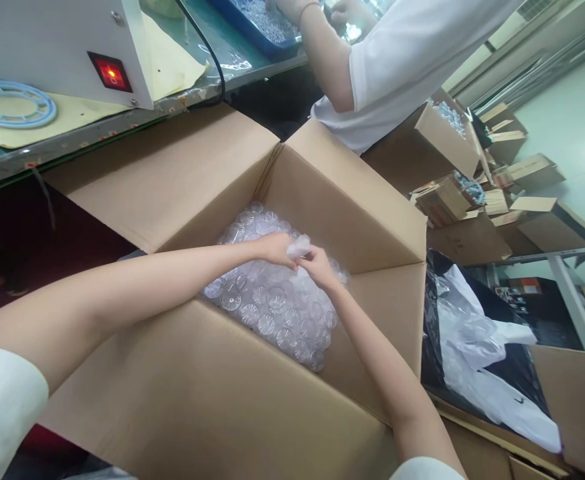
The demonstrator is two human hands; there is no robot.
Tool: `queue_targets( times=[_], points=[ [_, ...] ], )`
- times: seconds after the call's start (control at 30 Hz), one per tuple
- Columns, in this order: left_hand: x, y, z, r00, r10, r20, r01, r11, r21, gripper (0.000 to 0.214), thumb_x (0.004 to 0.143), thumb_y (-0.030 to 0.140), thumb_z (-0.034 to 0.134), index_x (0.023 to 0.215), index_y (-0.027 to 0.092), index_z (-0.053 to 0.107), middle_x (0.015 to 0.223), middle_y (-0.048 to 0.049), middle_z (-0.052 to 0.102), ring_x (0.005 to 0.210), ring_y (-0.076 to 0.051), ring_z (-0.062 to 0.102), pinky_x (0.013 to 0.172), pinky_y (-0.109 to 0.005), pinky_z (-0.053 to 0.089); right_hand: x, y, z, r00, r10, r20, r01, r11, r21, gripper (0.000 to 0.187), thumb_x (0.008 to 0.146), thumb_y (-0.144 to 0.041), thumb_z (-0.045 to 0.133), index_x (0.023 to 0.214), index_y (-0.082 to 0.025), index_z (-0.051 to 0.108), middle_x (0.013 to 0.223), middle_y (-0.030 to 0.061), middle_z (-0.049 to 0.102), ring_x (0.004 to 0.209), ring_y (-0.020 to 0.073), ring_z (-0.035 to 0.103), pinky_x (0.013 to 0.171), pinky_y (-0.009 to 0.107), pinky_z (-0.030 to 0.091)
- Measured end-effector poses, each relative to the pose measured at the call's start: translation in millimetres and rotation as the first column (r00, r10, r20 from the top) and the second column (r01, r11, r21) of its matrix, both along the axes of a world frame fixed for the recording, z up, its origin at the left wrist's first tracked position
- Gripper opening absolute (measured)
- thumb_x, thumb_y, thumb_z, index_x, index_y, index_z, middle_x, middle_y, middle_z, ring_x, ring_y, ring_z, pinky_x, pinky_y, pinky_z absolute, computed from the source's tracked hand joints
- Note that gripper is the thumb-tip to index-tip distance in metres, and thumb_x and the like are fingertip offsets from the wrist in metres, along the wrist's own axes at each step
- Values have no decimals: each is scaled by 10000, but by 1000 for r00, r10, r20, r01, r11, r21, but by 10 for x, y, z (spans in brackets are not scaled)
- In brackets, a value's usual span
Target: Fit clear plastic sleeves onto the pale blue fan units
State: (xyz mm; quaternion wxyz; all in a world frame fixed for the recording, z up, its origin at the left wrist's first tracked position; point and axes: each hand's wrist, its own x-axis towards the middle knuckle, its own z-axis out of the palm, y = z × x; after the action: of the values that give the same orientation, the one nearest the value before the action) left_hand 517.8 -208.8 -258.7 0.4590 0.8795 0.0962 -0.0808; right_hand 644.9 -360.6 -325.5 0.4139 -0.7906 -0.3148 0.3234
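A big open cardboard box [342, 200] holds a heap of clear round plastic parts [272, 303]. Both my hands reach down into it and meet over the heap. My left hand [275, 248] and my right hand [317, 265] are both closed in a pinch on one small clear plastic piece [298, 248] held between them, just above the pile.
A workbench [92, 127] runs along the top left with a white machine bearing a lit red switch [110, 71] and a pale blue ring [12, 105]. A co-worker in a white shirt [402, 60] works over a blue tray [262, 27]. Stacked cartons [472, 200] and plastic bags [477, 347] stand at right.
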Motion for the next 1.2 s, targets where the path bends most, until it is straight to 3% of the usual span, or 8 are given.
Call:
queue_targets(
  times=[0.13, 0.27, 0.4, 0.57, 0.73, 0.9, 1.03, 1.2],
  points=[
    [11, 88, 9, 997, 78, 1, -78, 996, 34, 129, 725, 224, 605, 650, 123, 628, 698, -37, 645, 737, -189, 604, 662, -267, 405, 205, -65, -7, 998, -12, 57, 17, 995, -102, 312, 928, -369, 535, 1142, -146, 579, 1134, 80, 624, 950, 184, 628, 820, 385, 528],
    [1, 188, 55, 986, 164, -23, -164, 986, 8, 118, 784, 221, 586, 733, 116, 608, 777, -36, 643, 742, -155, 586, 673, -280, 437, 256, -395, -193, 992, 49, 112, -7, 938, -347, 269, 919, -357, 554, 1081, -150, 607, 1105, 74, 627, 966, 190, 617, 860, 410, 511],
    [36, 206, 96, 975, 217, -42, -220, 974, -61, 129, 809, 217, 525, 810, 121, 610, 859, -68, 673, 796, -175, 613, 638, -253, 432, 224, -582, -273, 980, 128, 151, -45, 887, -459, 250, 914, -343, 563, 1059, -145, 610, 1078, 67, 629, 944, 184, 617, 839, 396, 518],
    [51, 231, 108, 976, 215, -42, -217, 974, -63, 269, 805, 320, 529, 946, 108, 614, 958, -112, 685, 838, -215, 637, 635, -254, 435, 246, -417, -110, 976, 162, 147, -98, 925, -366, 198, 907, -327, 576, 931, -137, 628, 949, 39, 650, 846, 152, 622, 791, 356, 522],
    [-33, 107, 19, 998, 53, -23, -53, 999, 5, 424, 534, 325, 787, 893, 136, 661, 905, -67, 706, 841, -232, 641, 666, -241, 428, 35, -136, 118, 992, 110, 60, -104, 991, -89, 216, 811, -337, 680, 780, -137, 604, 832, 16, 652, 819, 157, 625, 790, 354, 509],
    [-23, -21, -13, 1000, 21, -19, -19, 996, 89, 142, 722, 262, 663, 692, 123, 670, 744, -54, 696, 773, -225, 650, 670, -275, 438, -168, 24, 195, 996, 42, -79, -35, 996, 86, 311, 745, -481, 682, 838, -197, 595, 851, 19, 668, 821, 173, 640, 788, 327, 505],
    [12, 41, 3, 997, 75, 0, -74, 987, 141, 114, 827, 219, 614, 820, 113, 654, 894, -54, 691, 894, -192, 639, 809, -346, 489, -113, 0, 73, 994, -35, -107, 35, 999, -2, 352, 902, -470, 521, 1060, -162, 581, 1037, 61, 641, 895, 175, 630, 798, 364, 519],
    [5, 167, 10, 983, 181, -16, -177, 972, 155, 206, 880, 268, 583, 1018, 120, 620, 1103, -77, 634, 1056, -213, 594, 923, -434, 480, -166, -192, -253, 994, 8, -110, -43, 947, -317, 268, 921, -359, 547, 1087, -155, 602, 1102, 73, 621, 944, 183, 615, 834, 391, 519]
  ],
)
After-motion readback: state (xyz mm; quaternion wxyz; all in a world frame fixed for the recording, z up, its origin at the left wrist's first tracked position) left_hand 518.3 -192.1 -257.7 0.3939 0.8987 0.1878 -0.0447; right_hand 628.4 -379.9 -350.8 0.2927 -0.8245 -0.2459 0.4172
